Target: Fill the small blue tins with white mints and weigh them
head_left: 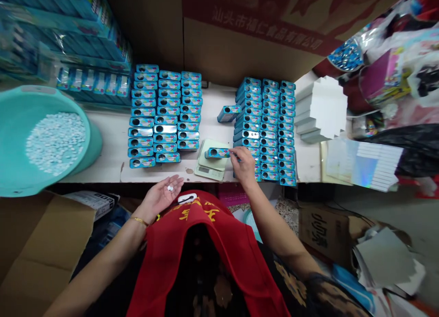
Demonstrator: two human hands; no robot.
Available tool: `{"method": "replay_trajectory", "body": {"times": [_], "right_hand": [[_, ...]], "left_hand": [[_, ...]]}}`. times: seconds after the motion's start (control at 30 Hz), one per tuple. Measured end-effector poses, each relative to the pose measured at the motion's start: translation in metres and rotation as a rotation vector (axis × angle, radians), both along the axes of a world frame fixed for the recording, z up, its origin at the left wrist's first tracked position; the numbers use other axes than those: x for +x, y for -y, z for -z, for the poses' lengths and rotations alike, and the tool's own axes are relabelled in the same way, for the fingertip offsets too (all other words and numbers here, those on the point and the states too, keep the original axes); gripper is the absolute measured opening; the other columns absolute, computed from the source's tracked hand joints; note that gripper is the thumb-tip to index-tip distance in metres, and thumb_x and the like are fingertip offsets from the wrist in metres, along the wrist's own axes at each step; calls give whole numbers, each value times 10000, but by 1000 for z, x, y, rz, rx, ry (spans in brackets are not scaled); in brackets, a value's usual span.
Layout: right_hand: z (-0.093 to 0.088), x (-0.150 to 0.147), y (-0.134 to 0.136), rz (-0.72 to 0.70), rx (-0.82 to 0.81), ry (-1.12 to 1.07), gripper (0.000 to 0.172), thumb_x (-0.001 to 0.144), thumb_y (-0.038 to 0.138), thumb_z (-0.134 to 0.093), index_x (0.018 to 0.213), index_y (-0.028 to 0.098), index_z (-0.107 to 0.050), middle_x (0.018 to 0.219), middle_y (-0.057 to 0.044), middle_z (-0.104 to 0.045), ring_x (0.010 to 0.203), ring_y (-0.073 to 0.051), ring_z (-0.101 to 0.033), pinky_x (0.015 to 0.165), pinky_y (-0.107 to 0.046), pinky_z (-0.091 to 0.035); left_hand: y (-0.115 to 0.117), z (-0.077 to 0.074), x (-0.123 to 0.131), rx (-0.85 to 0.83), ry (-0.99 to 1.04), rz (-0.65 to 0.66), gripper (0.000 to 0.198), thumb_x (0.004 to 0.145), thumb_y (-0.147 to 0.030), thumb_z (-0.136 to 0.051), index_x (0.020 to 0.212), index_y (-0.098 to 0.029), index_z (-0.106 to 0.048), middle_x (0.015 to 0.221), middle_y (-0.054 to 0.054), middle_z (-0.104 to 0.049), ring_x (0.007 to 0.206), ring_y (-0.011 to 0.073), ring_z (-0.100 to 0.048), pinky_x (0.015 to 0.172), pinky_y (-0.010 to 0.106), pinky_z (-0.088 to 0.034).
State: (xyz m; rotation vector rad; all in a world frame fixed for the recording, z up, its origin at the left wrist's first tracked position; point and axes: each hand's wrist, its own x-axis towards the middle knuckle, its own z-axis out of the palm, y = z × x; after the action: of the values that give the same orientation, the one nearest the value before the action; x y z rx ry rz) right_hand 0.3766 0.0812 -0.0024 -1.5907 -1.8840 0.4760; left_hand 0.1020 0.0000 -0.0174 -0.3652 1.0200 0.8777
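At the centre of the frame, I am resting my right hand [243,163] against the right end of a blue tin [217,153], my fingertips closing lightly on that end rather than wrapping it. The tin is lying on a small scale [210,167], its long axis running left to right across the picture, so it is extending leftward from my grip. My left hand [162,194] is lying open, palm up, lower left of the scale, fingers spread apart and cradling two white tablets [169,188]; it is well apart from the tin, making my right hand the nearer one. Rows of matching tins are flanking the scale: one block [161,115] upper left, another block [269,129] just right of my right hand. A teal basin [10,138] of tablets is sitting at far left.
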Motion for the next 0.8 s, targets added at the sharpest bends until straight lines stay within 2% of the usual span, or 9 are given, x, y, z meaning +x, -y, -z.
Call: {"method": "replay_trajectory", "body": {"times": [0.1, 0.17, 0.3, 0.43, 0.6, 0.73, 0.8], "right_hand": [[1, 7, -1, -26, -14, 32, 213, 818, 264, -501, 992, 207, -609, 999, -79, -572, 969, -206, -514, 861, -376, -422], [3, 7, -3, -84, -28, 64, 301, 785, 271, -546, 1076, 199, -576, 1085, -94, -542, 1033, -221, -482, 902, -390, -397], [8, 1, -7, -169, -112, 150, 463, 739, 262, -590, 1190, 204, -502, 1198, -108, -476, 1097, -253, -433, 917, -419, -380], [15, -4, -9, -191, -176, 199, 526, 721, 264, -606, 1225, 215, -467, 1232, -108, -449, 1107, -275, -419, 890, -439, -391], [25, -2, -11, -209, -181, 244, 547, 713, 253, -612, 1234, 196, -456, 1234, -113, -445, 1100, -282, -417, 881, -432, -397], [22, -5, -8, -232, -142, 239, 420, 749, 218, -557, 1165, 190, -508, 1116, -103, -509, 1016, -260, -457, 864, -414, -410], [17, -16, -1, -301, -131, 241, 366, 767, 225, -539, 1131, 187, -529, 1046, -97, -537, 960, -250, -472, 847, -405, -421]], "left_hand": [[2, 12, -11, -35, -90, -72, 207, 826, -85, -431, 941, -90, -603, 802, 113, -650, 739, 161, -642, 593, 243, -541], [3, 16, -18, -39, -113, -98, 197, 818, -74, -436, 918, -88, -606, 746, 95, -634, 677, 145, -631, 566, 233, -535], [7, 15, -27, -59, -123, -131, 196, 816, -82, -440, 911, -102, -611, 733, 86, -619, 650, 139, -618, 546, 236, -531], [12, 13, -30, -80, -140, -155, 199, 815, -75, -434, 896, -106, -612, 733, 84, -618, 638, 132, -611, 540, 229, -527], [21, 18, -36, -45, -122, -167, 191, 813, -79, -441, 902, -96, -609, 757, 94, -624, 661, 135, -613, 558, 225, -524], [29, 20, -41, -41, -112, -192, 189, 804, -74, -456, 907, -102, -612, 756, 94, -629, 654, 131, -615, 555, 220, -519], [31, 20, -42, -40, -102, -197, 184, 797, -70, -465, 900, -103, -614, 751, 95, -631, 655, 134, -619, 553, 220, -517]]}}
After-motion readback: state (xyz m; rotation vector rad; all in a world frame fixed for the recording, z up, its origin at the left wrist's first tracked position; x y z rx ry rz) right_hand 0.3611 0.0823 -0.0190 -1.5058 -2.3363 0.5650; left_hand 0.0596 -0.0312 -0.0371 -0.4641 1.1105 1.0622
